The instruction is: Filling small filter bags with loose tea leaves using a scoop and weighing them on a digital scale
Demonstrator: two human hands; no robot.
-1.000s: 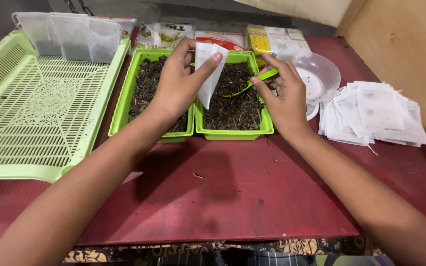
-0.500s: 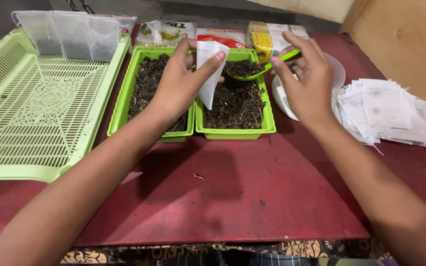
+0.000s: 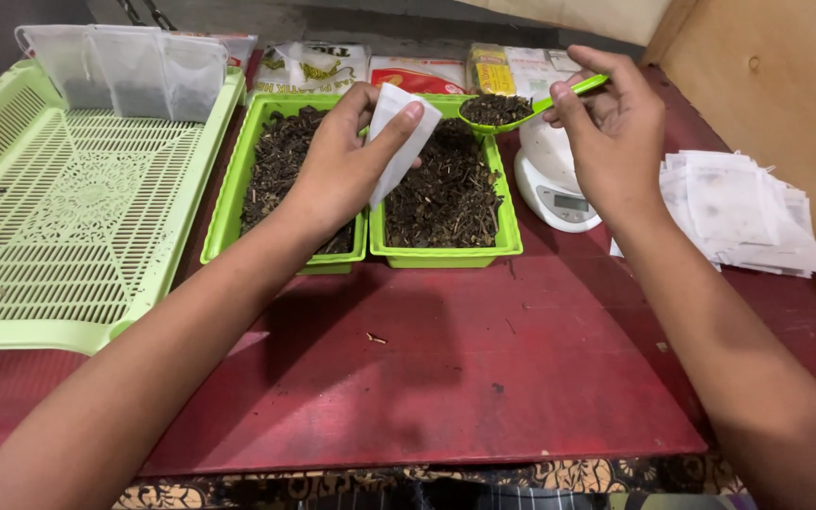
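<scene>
Soft, even light falls from above, a little dim toward the upper left of the frame. The forearms cast faint shadows on the red table at centre. Focus is sharp in the middle; the edges bend slightly. No glare.

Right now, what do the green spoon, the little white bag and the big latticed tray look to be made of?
Green spoon: likely plastic, smooth, slightly glossy, evenly coloured.
White bag in the left hand: thin matte paper or filter fabric; cannot tell which.
Latticed tray: moulded plastic, pale green, with a regular openwork pattern.
</scene>
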